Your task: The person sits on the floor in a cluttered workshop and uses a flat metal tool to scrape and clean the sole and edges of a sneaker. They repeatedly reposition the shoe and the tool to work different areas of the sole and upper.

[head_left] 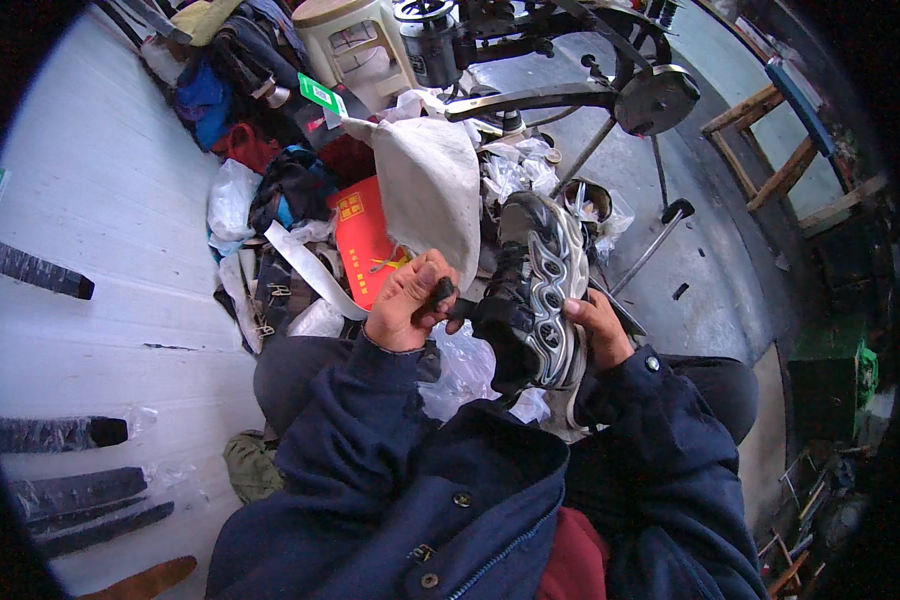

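A black and grey sneaker [545,280] with a wavy silver sole side is held toe upward in front of my lap. My right hand [597,325] grips it along its right side, thumb on the sole edge. My left hand [415,305] is closed on a small dark piece [446,295] at the shoe's left side; I cannot tell whether that piece is attached. Below the shoe lies a crumpled clear plastic bag [455,360]. A pale cloth [425,185] and a red flat package [355,240] lie beyond my hands.
A black cast-iron machine [655,100] on metal legs stands ahead, beside a plastic stool [350,45]. Bags and cloths [230,190] pile up at the left by a pale wall [90,220]. A wooden frame [770,130] is at the right, with assorted tools [805,500] at lower right.
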A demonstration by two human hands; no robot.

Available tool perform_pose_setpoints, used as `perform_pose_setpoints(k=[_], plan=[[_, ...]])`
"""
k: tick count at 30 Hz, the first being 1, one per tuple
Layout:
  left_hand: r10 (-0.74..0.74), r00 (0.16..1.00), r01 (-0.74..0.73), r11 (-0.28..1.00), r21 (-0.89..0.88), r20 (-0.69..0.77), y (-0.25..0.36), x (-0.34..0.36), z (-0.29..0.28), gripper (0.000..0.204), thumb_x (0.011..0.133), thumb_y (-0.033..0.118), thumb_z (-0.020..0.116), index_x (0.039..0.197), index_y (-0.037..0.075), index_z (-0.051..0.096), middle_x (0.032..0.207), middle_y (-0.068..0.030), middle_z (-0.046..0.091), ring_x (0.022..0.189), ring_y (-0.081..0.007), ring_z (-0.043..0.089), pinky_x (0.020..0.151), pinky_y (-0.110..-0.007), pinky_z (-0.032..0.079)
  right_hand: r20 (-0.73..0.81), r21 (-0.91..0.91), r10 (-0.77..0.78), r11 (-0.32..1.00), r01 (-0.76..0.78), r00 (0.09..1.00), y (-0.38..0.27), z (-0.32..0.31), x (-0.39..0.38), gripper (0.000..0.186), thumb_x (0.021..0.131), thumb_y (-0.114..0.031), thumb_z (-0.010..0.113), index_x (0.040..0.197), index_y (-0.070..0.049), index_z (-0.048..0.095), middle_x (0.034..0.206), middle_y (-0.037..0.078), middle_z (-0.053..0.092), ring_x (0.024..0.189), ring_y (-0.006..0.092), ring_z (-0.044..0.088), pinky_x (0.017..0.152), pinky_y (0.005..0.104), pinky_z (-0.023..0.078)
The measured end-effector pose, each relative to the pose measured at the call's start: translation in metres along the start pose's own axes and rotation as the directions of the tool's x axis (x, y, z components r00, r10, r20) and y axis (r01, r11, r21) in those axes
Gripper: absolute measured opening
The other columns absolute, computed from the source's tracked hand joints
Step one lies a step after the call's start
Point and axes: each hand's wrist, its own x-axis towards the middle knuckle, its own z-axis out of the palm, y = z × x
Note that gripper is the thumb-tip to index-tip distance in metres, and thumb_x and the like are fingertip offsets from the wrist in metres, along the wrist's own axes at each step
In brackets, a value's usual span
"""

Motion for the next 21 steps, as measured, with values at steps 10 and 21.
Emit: perform_pose_setpoints(k=[10,21], plan=[[0.076,0.997,-0.079,0.976,-0.202,-0.022,0.008,-0.001,0.004,0.058,0.092,0.068,0.051,0.078,0.011,0.045,0.078,-0.0103,0.05,0.058,-0.0189,0.043,0.061,-0.041,0.046,-0.002,0.182,-0.032,0.983,0.032,0.999,0.004,0.002,-0.002,0.06,0.081,-0.034,0.069,0.126,0.003,0.056,0.112,0.013,0.069,0.096,0.0219,0.07,0.09,0.0338,0.054],[-0.033,0.982,0.116,0.88,0.461,-0.185,0.021,-0.002,0.001,0.029,0.097,0.019,0.046,0.114,0.001,0.061,0.088,-0.0068,0.063,0.067,-0.0113,0.057,0.06,-0.025,0.046,-0.04,0.178,-0.126,0.975,0.131,0.991,-0.005,-0.008,-0.004,0.066,0.079,-0.034,0.068,0.132,0.003,0.051,0.115,0.014,0.068,0.096,0.0235,0.07,0.088,0.0346,0.056]])
